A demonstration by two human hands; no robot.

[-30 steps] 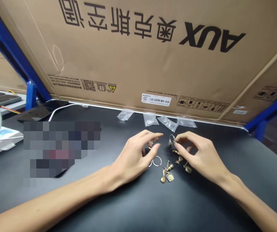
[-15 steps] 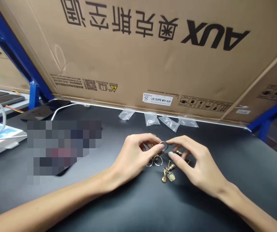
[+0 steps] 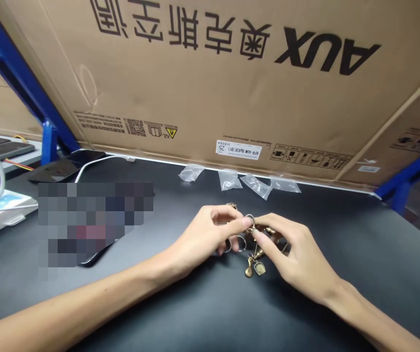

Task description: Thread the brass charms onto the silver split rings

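Observation:
A silver split key ring stands up between the fingertips of both hands. My left hand pinches it from the left with thumb and fingers. From the right, my right hand has its thumb and index finger closed on the same ring. Two more silver rings show just under the left fingers. A brass drop-shaped charm and a small shovel-like charm lie below the right thumb. Other brass pieces are partly hidden behind the right fingers.
Several clear plastic bags lie along the back of the black table. Behind them stands a large cardboard box within a blue frame. A dark phone-like slab, a white cable and a pixelated patch are at left.
My right thumb and index finger have closed in on the key ring, which was mainly in the left hand. The left thumb has shifted slightly right.

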